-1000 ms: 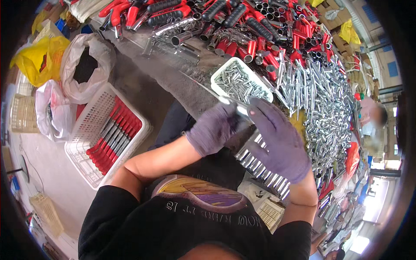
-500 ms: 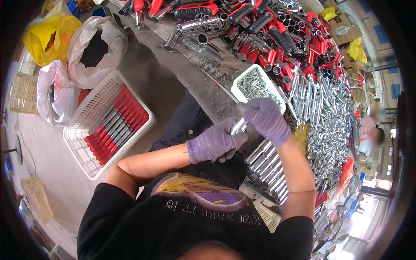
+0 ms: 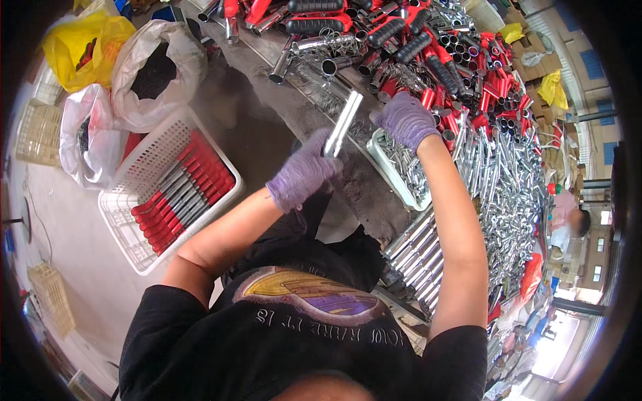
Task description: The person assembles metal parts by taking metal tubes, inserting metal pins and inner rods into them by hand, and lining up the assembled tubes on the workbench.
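Observation:
In my left hand (image 3: 304, 172), gloved in purple, is a shiny chrome metal tube (image 3: 346, 120). The fingers wrap round its lower end, and the tube tilts up and away from me. My right hand (image 3: 406, 121), in a matching glove, is over the near edge of a heap of red and chrome parts (image 3: 428, 57). Its back faces up and hides most of the fingers, so I cannot make out what they touch. Just under that wrist lies a pale plastic tray (image 3: 394, 175) of small metal pins.
Left of me a white basket (image 3: 110, 217) holds a row of red-handled tools (image 3: 184, 194). Beyond it stand white sacks (image 3: 190, 70) and a yellow bag (image 3: 60, 57). Rows of chrome tubes (image 3: 418, 257) and a pile of loose metal pieces (image 3: 501, 194) lie at right.
My hands have parted. The left has moved away from my body with the tube, now shown at length; the right has gone forward, past the pin tray to the red parts.

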A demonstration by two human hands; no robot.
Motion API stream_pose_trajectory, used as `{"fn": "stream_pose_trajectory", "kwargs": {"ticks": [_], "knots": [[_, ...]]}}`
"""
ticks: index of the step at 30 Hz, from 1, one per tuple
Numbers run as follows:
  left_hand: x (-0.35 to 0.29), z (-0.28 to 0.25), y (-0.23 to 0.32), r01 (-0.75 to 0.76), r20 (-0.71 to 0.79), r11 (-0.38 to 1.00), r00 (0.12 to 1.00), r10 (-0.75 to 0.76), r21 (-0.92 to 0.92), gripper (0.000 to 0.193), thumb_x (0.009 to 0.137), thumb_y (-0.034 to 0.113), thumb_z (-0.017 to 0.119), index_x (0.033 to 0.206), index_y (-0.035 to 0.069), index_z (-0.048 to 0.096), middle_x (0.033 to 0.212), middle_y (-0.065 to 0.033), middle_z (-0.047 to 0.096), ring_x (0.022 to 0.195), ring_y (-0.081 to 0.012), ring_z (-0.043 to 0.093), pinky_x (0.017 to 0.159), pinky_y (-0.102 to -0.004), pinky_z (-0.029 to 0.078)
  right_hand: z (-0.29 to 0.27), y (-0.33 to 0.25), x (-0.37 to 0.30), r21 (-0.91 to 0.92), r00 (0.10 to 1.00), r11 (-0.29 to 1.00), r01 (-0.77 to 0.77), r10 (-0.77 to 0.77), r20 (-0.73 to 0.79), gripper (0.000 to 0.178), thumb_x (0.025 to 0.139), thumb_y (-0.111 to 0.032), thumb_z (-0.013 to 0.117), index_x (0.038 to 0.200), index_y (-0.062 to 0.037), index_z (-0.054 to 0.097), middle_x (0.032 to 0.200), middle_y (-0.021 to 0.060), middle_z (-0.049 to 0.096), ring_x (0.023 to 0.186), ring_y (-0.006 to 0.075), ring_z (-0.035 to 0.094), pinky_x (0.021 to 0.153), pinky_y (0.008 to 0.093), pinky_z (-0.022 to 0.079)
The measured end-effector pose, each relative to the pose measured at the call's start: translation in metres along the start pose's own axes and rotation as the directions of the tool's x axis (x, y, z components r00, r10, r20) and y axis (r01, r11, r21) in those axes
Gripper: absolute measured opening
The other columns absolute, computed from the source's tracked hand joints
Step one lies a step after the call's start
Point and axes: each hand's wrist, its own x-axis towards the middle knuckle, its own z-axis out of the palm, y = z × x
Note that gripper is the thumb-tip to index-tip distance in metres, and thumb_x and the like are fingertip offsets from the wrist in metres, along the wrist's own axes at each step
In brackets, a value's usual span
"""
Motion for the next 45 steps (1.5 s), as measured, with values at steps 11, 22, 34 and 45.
{"fn": "stream_pose_trajectory", "kwargs": {"ticks": [11, 22, 34, 45], "knots": [[0.032, -0.019, 0.015, -0.099, -0.155, 0.979, 0.98, 0.127, 0.177, 0.04, 0.087, 0.03, 0.065, 0.117, 0.006, 0.055, 0.078, 0.0043, 0.051, 0.064, -0.0039, 0.045, 0.053, -0.0191, 0.037, -0.014, 0.067, -0.009, 0.999, 0.927, 0.036, -0.005, 0.374, -0.009, 0.02, 0.086, -0.023, 0.061, 0.087, -0.0037, 0.059, 0.071, 0.0072, 0.06, 0.053, 0.0124, 0.056, 0.044, 0.0257, 0.045], [0.01, -0.001, 0.011, -0.064, 0.069, 0.983, 0.996, 0.053, 0.172, 0.039, 0.088, 0.024, 0.063, 0.122, 0.007, 0.052, 0.082, 0.0035, 0.051, 0.068, -0.0053, 0.045, 0.06, -0.0204, 0.04, -0.03, -0.023, -0.07, 0.951, 0.986, 0.298, 0.077, 0.116, -0.116, 0.028, 0.088, -0.028, 0.06, 0.095, -0.0016, 0.059, 0.074, 0.0058, 0.061, 0.064, 0.0092, 0.059, 0.053, 0.0206, 0.048], [0.013, -0.02, 0.014, -0.213, -0.405, 0.977, 0.894, 0.193, -0.004, 0.032, 0.092, 0.027, 0.057, 0.116, 0.007, 0.053, 0.082, 0.0032, 0.053, 0.06, -0.0035, 0.044, 0.05, -0.0184, 0.036, -0.001, -0.047, 0.012, 0.468, 0.984, 0.882, 0.055, 0.031, -0.174, 0.041, 0.079, -0.037, 0.066, 0.106, -0.0071, 0.059, 0.105, 0.0185, 0.063, 0.099, 0.0348, 0.06, 0.087, 0.0433, 0.046], [0.025, -0.018, 0.01, -0.162, -0.339, 0.986, 0.926, 0.164, 0.034, 0.036, 0.092, 0.034, 0.053, 0.12, 0.01, 0.051, 0.075, 0.0031, 0.05, 0.048, -0.0043, 0.042, 0.038, -0.0188, 0.033, -0.019, 0.052, -0.067, 1.0, 0.953, 0.03, 0.006, 0.302, -0.015, 0.029, 0.089, -0.024, 0.055, 0.11, -0.0059, 0.064, 0.087, 0.0042, 0.064, 0.068, 0.0033, 0.058, 0.049, 0.0156, 0.043]]}}
